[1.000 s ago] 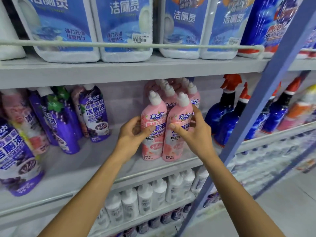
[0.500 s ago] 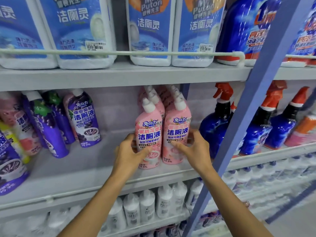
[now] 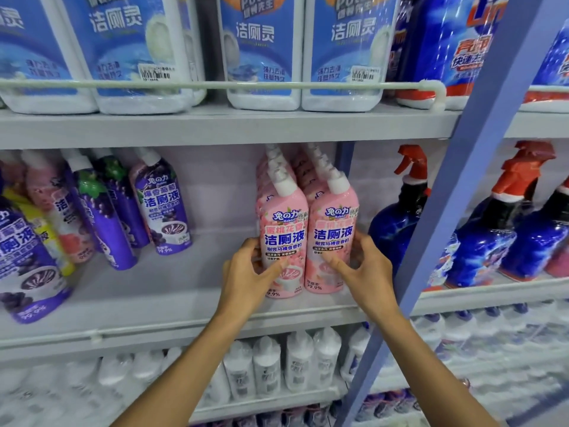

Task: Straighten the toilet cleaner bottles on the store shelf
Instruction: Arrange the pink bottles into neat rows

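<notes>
The left hand [image 3: 249, 272] grips the left pink bottle [image 3: 284, 229] low on its body. Its thumb lies across the front of the label and its fingers curl round the bottle's outer side. The right hand [image 3: 366, 269] holds the right pink bottle [image 3: 332, 229] in the mirrored way, with the thumb on the lower label and the fingers wrapped round the far side.

Both bottles stand upright between the two hands, touching side by side, labels facing out, near the front edge of the middle shelf [image 3: 184, 291]. Just beyond the fingertips, more pink bottles [image 3: 263, 192] stand in two rows running back from the front pair, white caps lined up one behind another.

Well off to the left of the left hand, a group of purple bottles [image 3: 163, 208] leans at a tilt, out of line, with a yellow and a pink one mixed in among them. Just to the right of the right hand stands a blue spray bottle [image 3: 397, 226] with a red trigger, and a blue upright post [image 3: 462, 180] crosses in front of it.

Above both hands, white jugs with blue labels [image 3: 261, 50] sit on the upper shelf behind a thin guard rail [image 3: 215, 85]. Below the wrists, small white bottles [image 3: 298, 365] fill the lower shelf.
</notes>
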`<action>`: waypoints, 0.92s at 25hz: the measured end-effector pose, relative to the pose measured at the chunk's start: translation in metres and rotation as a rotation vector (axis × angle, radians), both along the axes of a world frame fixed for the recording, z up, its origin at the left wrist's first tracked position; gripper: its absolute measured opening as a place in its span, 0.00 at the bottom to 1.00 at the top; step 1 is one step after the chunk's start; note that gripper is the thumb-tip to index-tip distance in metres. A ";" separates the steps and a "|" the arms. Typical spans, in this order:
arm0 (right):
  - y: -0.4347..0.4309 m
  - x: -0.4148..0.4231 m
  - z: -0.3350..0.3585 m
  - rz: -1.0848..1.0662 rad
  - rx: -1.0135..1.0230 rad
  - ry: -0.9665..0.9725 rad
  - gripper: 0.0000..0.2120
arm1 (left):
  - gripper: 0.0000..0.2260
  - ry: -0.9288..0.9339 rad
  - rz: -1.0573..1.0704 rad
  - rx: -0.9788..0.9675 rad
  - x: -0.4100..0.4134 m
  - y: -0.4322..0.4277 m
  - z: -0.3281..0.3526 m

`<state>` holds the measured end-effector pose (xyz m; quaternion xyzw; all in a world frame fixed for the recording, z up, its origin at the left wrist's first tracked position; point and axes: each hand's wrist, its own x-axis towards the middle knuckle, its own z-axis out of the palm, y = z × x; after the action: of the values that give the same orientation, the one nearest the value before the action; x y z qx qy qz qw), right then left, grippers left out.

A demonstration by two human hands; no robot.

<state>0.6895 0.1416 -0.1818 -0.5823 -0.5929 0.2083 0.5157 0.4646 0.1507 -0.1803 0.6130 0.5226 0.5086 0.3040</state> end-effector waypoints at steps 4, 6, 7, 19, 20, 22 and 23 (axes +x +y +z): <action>0.000 0.002 0.000 0.022 -0.023 -0.005 0.28 | 0.17 0.015 -0.001 -0.010 -0.002 0.001 0.000; 0.000 0.004 0.002 0.037 -0.044 0.011 0.27 | 0.18 0.035 -0.010 -0.015 -0.004 0.002 0.001; -0.001 0.004 0.003 0.038 -0.045 0.015 0.27 | 0.18 0.033 -0.022 -0.018 -0.004 0.002 0.001; -0.083 -0.069 0.016 0.014 -0.068 0.022 0.35 | 0.27 -0.268 -0.190 -0.153 -0.097 -0.021 0.005; -0.082 -0.086 0.017 0.060 -0.071 0.051 0.35 | 0.27 -0.273 -0.184 -0.152 -0.114 -0.025 0.005; -0.071 -0.129 0.020 0.140 -0.095 0.079 0.34 | 0.27 -0.289 -0.132 -0.155 -0.159 -0.031 0.008; -0.063 -0.152 0.023 0.170 -0.106 0.095 0.32 | 0.27 -0.294 -0.093 -0.154 -0.182 -0.032 0.010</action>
<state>0.5379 0.0788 -0.1593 -0.5457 -0.6032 0.3097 0.4924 0.2830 0.1191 -0.1703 0.5305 0.4808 0.5367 0.4465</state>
